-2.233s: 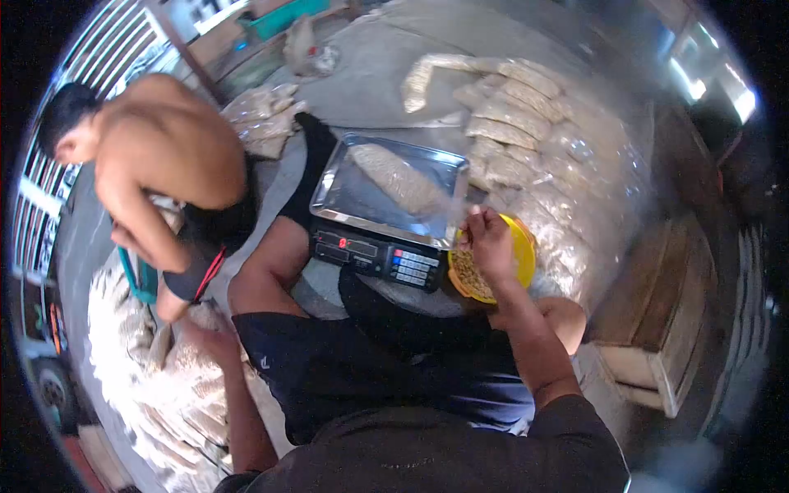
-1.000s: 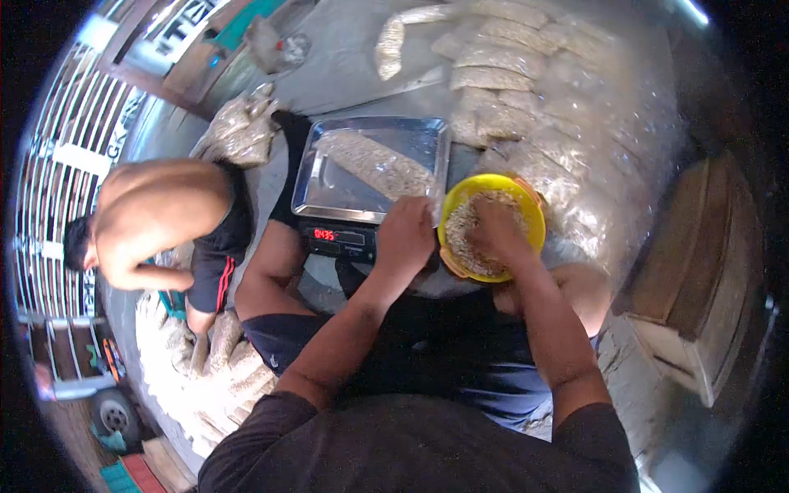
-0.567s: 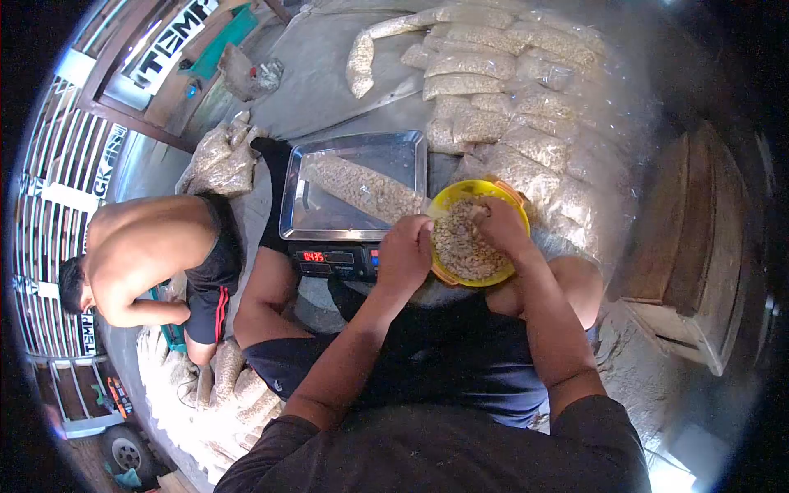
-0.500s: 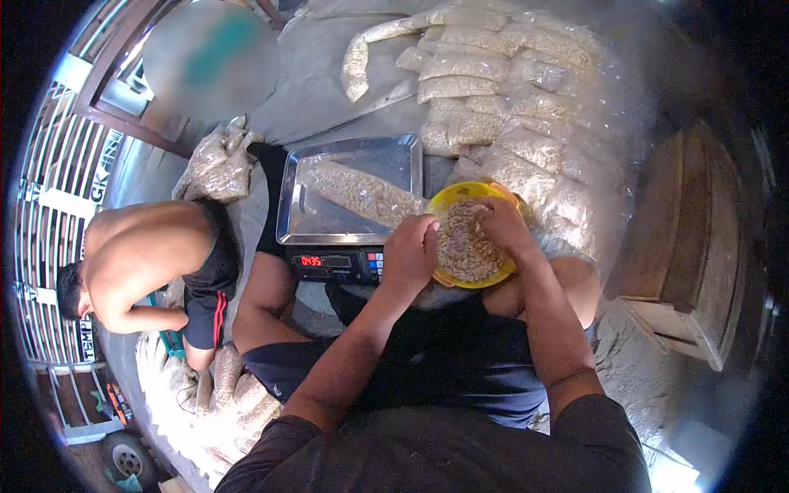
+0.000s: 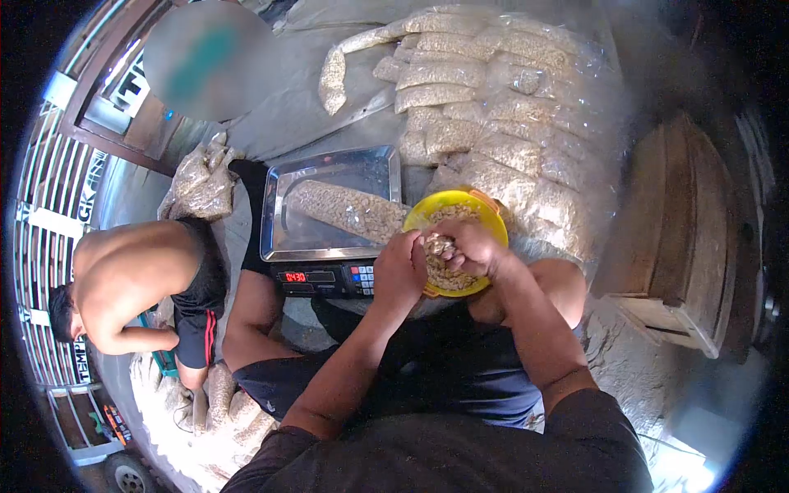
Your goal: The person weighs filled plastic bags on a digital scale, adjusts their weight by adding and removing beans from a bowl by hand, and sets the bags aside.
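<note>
A long clear plastic bag [image 5: 345,209] filled with pale, nut-like pieces lies on the metal tray [image 5: 276,246] of a digital scale [image 5: 325,279], whose red display reads about 0.430. My left hand [image 5: 400,269] is closed at the bag's near right end, around its mouth; the fingertips are partly hidden. Beside it, my right hand [image 5: 470,246] is curled around a handful of pale pieces [image 5: 439,246], close to the left fingers. Beneath my right hand is a yellow bowl [image 5: 495,220] with more loose pieces in it.
Rows of filled clear bags [image 5: 526,156] cover the grey sheet ahead and to the right. A wooden box [image 5: 666,246] stands at far right. Another person [image 5: 140,279] bends over at left, near more filled bags [image 5: 222,403]. A bundled plastic sack [image 5: 200,182] lies beyond the scale.
My right hand has come up from the pieces in the bowl toward my left hand, now with a handful. The display went from about 0.435 to 0.430. The whole view has shifted slightly.
</note>
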Motion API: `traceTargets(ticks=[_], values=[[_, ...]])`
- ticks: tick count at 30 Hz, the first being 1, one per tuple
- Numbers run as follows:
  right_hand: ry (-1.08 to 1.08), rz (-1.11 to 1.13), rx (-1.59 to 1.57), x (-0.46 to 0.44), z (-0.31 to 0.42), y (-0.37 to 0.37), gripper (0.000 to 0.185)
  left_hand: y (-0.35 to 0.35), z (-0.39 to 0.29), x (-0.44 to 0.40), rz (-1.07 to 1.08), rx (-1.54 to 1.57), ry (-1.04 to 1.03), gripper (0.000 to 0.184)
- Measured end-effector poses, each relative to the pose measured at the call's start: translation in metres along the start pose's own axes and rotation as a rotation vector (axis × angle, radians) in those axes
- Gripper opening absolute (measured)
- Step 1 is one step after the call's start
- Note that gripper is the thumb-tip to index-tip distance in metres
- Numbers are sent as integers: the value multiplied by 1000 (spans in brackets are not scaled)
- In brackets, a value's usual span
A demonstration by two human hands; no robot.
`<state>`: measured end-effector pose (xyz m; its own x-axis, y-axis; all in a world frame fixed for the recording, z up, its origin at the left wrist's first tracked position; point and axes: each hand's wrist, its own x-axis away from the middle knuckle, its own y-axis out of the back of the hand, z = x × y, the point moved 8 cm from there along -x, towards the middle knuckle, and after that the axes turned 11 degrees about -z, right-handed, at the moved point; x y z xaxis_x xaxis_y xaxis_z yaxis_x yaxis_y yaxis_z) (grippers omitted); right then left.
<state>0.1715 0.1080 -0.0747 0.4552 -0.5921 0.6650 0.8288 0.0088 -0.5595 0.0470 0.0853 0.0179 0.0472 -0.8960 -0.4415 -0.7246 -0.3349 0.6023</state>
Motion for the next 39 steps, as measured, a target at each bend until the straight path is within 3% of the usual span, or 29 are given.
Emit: traceTargets(ticks=[4,8,14,15,18,21,25,27,30,33,36,38,39], values=[[169,-243,180,1,8,-2,24,0,0,4,-27,80,22,15],[188,-35,53,-18,-5,-12,25,6,3,11,-45,92,37,15],[104,-96,-202,-6,4,-46,23,16,17,17,-149,192,27,13],[12,196,-233,-10,0,-56,23,20,15,15,-180,220,3,13],[152,-205,-164,-24,6,-57,30,37,22,8,-250,257,117,12],[230,-207,21,-15,27,-87,33,50,32,0,-316,224,199,11],[177,-270,6,-7,38,-136,35,72,38,-10,-445,260,217,7],[140,-255,14,-8,39,-148,34,77,43,-14,-429,280,254,6],[170,-425,68,-5,42,-159,35,82,50,-18,-391,303,291,5],[321,-322,148,-7,46,-167,36,85,55,-19,-385,344,287,4],[280,-202,254,8,44,-180,36,83,51,-16,-380,347,264,6],[290,-578,382,-2,49,-108,30,77,56,-14,-402,363,238,8],[350,-486,323,-1,51,-111,28,75,58,-12,-397,330,231,11]])
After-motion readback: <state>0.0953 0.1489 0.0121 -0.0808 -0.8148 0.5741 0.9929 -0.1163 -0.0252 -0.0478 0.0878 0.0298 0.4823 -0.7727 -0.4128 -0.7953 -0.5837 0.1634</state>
